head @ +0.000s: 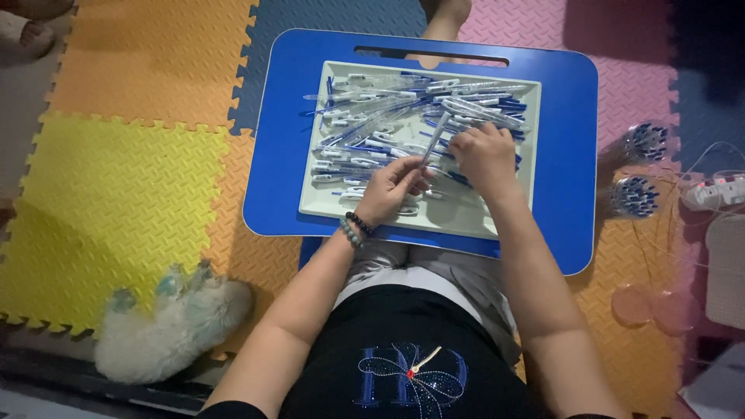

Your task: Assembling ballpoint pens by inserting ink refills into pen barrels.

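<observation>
A white tray (481, 221) full of several clear and blue pen parts sits on a blue lap table (279, 155) over my legs. My left hand (392, 190), with a bead bracelet on its wrist, pinches the lower end of a clear pen barrel (434, 140) that slants up over the tray. My right hand (485, 155) rests on the pile at the tray's right side, fingers curled among the parts near the barrel's upper end; what it grips is hidden.
Coloured foam mats cover the floor. Two bundles of pens (640, 167) lie right of the table, beside a power strip (710, 190) with cables. A fluffy white slipper (174, 326) lies at lower left. Someone's foot (31, 31) shows at top left.
</observation>
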